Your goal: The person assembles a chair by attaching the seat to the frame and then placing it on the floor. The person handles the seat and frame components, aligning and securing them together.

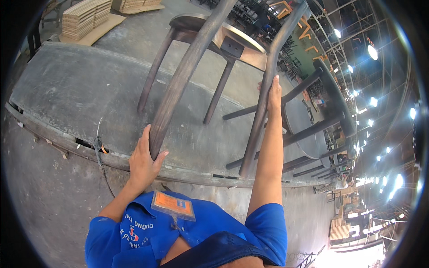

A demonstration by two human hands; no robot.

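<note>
A dark brown wooden chair [183,73] rests tilted on the grey tabletop, two of its long legs pointing toward me. Its thinner legs reach down to the table, and the pale wood of its seat's underside shows, with a dark block [232,46] on it. Around the lower end of the left long leg, my left hand [144,161] is closed, thumb and fingers on either side. My right hand [274,94] grips the right long leg farther up; part of its fingers is hidden behind the wood.
The long grey table [67,82] has a worn near edge. An air blow gun with a hose [98,144] hangs there at the left. More dark chairs [313,127] stand close on the right. Stacked boards [87,18] lie beyond the table at the far left.
</note>
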